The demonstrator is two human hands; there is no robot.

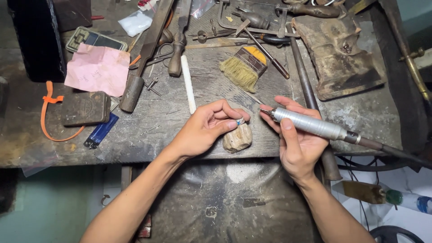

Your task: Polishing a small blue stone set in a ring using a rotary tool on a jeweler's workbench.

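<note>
Beside the brush, pink paper, blue lighter, files

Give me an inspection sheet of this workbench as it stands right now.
Surface: worn, dusty grey wooden bench, scratched and stained.
Job's things: small silver ring pinched over a pale wooden bench peg; silver cylindrical rotary handpiece, tip pointing at the ring.
Clutter: straw-bristled brush, white rod, crumpled pink paper, blue lighter, dark metal tin, files and hand tools at the back.
Grippers: left hand holds the ring in its fingertips; right hand grips the handpiece.
Cables: dark flexible shaft runs off right from the handpiece; orange strap at left.
Surroundings: dark leather apron below the bench; plastic bottle lower right.
</note>
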